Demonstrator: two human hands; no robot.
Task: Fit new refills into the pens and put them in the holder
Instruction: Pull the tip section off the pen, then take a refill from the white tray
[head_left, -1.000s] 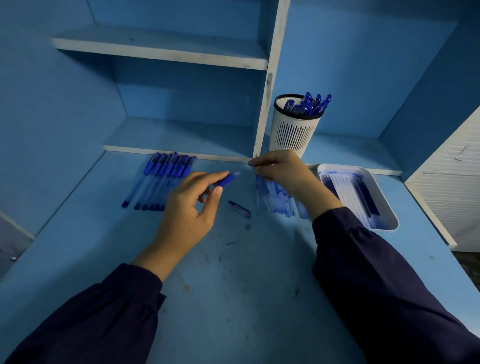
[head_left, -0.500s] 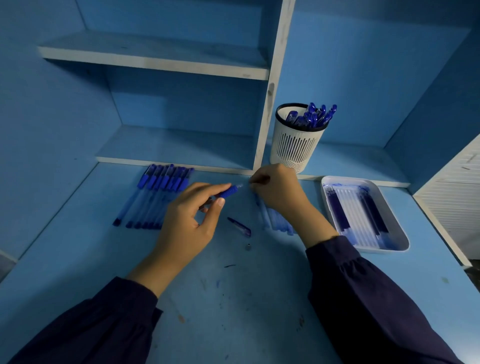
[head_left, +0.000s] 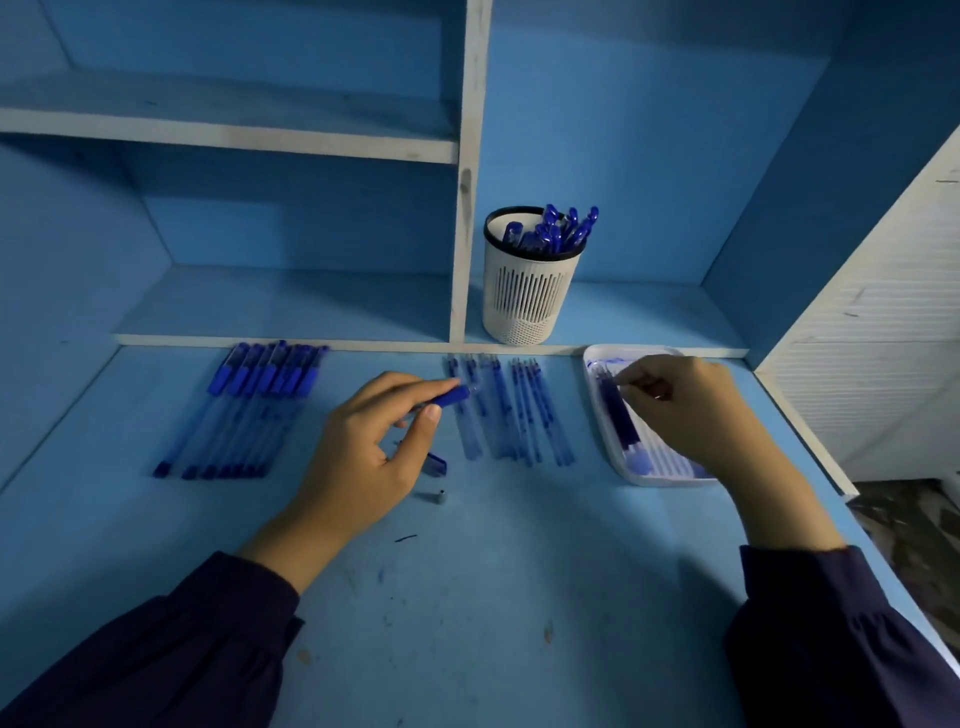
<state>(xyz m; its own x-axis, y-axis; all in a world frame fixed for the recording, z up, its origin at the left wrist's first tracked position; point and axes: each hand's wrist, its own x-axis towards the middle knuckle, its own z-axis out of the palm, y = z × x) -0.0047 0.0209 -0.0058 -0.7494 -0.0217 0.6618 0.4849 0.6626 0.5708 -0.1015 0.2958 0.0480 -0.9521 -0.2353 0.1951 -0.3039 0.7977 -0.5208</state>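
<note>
Pen barrel (head_left: 451, 398): light, stiff, slick plastic, pinched between thumb and fingers of the left grip (head_left: 363, 444) just above the surface (head_left: 493, 597). Refills (head_left: 616, 415) in the white tray (head_left: 623, 472) look thin and bendy (best taken mid-length). Right grip (head_left: 685, 405) is curled over them; cannot tell whether it pinches one.

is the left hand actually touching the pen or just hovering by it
Touching. The head view shows the left hand pinching the pen between thumb and fingertips, with no gap.

A single head-worn wide-angle camera is looking forward and down, sitting close above the counter (head_left: 493, 597) and facing the shelf (head_left: 228, 130) behind it
</note>
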